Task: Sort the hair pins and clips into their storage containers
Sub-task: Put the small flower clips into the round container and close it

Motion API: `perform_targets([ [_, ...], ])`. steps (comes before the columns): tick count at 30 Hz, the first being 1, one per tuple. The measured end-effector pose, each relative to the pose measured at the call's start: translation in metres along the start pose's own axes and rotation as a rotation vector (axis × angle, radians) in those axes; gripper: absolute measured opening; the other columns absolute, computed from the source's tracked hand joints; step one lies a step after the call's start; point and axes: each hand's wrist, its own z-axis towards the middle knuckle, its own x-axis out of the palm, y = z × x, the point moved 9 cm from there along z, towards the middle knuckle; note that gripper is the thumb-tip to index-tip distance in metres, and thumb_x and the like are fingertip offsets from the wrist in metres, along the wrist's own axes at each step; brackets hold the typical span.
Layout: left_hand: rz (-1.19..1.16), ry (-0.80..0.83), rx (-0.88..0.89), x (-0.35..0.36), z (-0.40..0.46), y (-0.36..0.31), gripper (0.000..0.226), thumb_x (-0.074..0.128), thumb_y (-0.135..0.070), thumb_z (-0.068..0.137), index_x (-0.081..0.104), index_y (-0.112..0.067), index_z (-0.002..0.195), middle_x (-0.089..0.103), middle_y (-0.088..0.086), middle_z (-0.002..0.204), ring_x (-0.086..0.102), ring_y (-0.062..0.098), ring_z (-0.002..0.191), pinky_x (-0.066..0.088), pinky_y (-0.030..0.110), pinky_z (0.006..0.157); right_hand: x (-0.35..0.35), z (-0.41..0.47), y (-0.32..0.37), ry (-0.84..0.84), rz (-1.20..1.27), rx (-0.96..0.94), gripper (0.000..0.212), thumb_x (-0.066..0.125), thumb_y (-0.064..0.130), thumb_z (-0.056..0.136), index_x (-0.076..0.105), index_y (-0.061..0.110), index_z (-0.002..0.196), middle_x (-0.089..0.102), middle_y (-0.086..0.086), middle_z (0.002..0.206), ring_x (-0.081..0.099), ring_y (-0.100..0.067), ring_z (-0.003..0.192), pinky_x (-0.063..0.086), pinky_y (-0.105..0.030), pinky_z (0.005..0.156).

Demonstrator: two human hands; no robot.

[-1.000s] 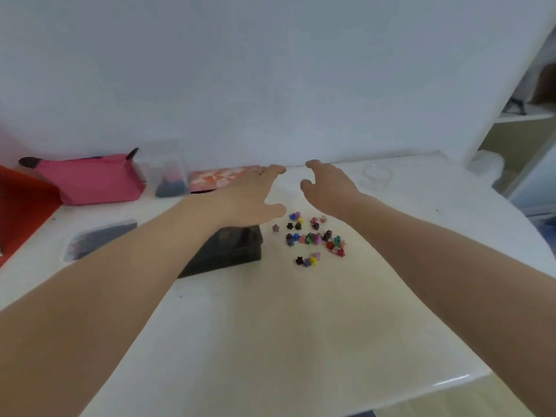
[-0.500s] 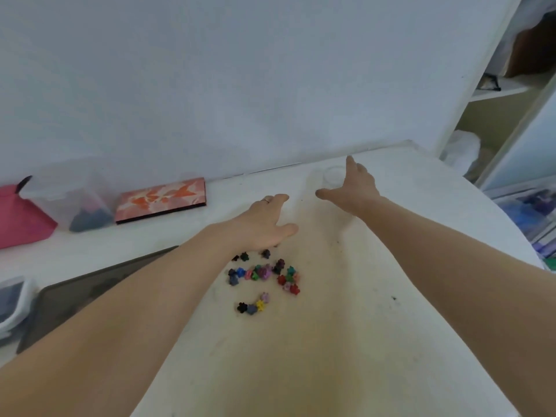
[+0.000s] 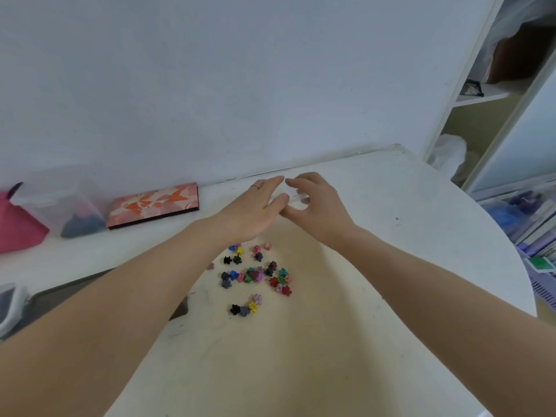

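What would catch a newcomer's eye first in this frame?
The scatter of tiny coloured clips mid-table stands out against the pale table. Just beyond it, the left hand and right hand meet at a small clear tub near the wall, the right curled round it. At far left sit an orange patterned box and a clear bin with dark contents.

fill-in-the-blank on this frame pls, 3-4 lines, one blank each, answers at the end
1. The small multicoloured flower-shaped hair clips lie loose on the white ____.
2. Both hands meet at a small ____ plastic container near the wall.
3. The orange-and-pink patterned flat box lies to the ____ of the left hand.
4. The right hand has its fingers ____ round the container.

Missing words: table; clear; left; curled
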Motion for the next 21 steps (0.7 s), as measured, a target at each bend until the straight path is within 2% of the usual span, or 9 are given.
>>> perform_targets([
  [2, -0.040, -0.013, -0.002, -0.006, -0.011, -0.001, 0.058, 0.030, -0.051, 0.102, 0.022, -0.029, 0.155, 0.029, -0.006, 0.158, 0.034, 0.011, 0.139, 0.026, 0.024, 0.100, 0.003, -0.011, 0.014, 0.031, 0.016, 0.001, 0.072, 0.074, 0.053, 0.074, 0.053, 0.022, 0.136, 0.056, 0.009, 0.126, 0.056, -0.007, 0.111, 0.049, -0.033, 0.098],
  [5, -0.064, -0.022, -0.019, -0.015, -0.028, -0.001, 0.062, 0.036, -0.056, 0.099, 0.030, -0.023, 0.151, 0.042, -0.004, 0.147, 0.047, 0.009, 0.122, 0.035, 0.026, 0.091, 0.008, -0.027, 0.031, 0.090, 0.060, 0.033, 0.085, 0.081, 0.050, 0.070, 0.040, 0.025, 0.140, 0.058, 0.010, 0.125, 0.057, -0.008, 0.110, 0.048, -0.027, 0.093],
  [9, 0.043, 0.009, 0.020, -0.019, -0.044, -0.007, 0.064, 0.034, -0.064, 0.096, 0.040, -0.021, 0.142, 0.051, -0.002, 0.133, 0.055, 0.012, 0.111, 0.045, 0.029, 0.083, 0.013, -0.040, 0.051, 0.129, 0.041, 0.003, 0.091, 0.083, 0.049, 0.066, 0.038, 0.022, 0.141, 0.056, 0.011, 0.123, 0.055, -0.008, 0.112, 0.046, -0.026, 0.095],
  [13, 0.165, -0.059, 0.111, -0.032, -0.064, -0.026, 0.052, 0.028, -0.053, 0.102, 0.044, -0.018, 0.136, 0.052, -0.001, 0.126, 0.054, 0.014, 0.108, 0.041, 0.029, 0.082, 0.020, -0.047, 0.058, 0.188, 0.109, 0.073, 0.070, 0.084, 0.048, 0.063, 0.047, 0.029, 0.119, 0.060, 0.016, 0.112, 0.060, -0.002, 0.103, 0.054, -0.031, 0.088],
  [15, 0.244, -0.056, 0.135, -0.034, -0.071, -0.030, 0.048, 0.024, -0.050, 0.103, 0.047, -0.017, 0.129, 0.054, 0.000, 0.121, 0.056, 0.016, 0.103, 0.041, 0.030, 0.080, 0.020, -0.050, 0.061, 0.186, 0.071, 0.089, 0.063, 0.082, 0.051, 0.062, 0.049, 0.025, 0.109, 0.062, 0.013, 0.103, 0.061, -0.003, 0.093, 0.055, -0.031, 0.081],
  [18, 0.328, -0.092, 0.131, -0.036, -0.077, -0.033, 0.049, 0.019, -0.051, 0.103, 0.051, -0.016, 0.114, 0.058, 0.004, 0.106, 0.057, 0.020, 0.091, 0.041, 0.035, 0.074, 0.022, -0.054, 0.069, 0.165, 0.003, 0.062, 0.059, 0.080, 0.050, 0.064, 0.051, 0.020, 0.106, 0.060, 0.011, 0.097, 0.060, -0.005, 0.086, 0.054, -0.029, 0.075],
  [21, 0.406, -0.129, 0.102, -0.037, -0.081, -0.036, 0.048, 0.017, -0.047, 0.104, 0.049, -0.011, 0.106, 0.055, 0.007, 0.093, 0.055, 0.024, 0.082, 0.039, 0.036, 0.067, 0.024, -0.058, 0.075, 0.153, -0.049, 0.010, 0.057, 0.080, 0.046, 0.066, 0.054, 0.018, 0.109, 0.058, 0.010, 0.099, 0.059, -0.007, 0.087, 0.052, -0.029, 0.075],
])
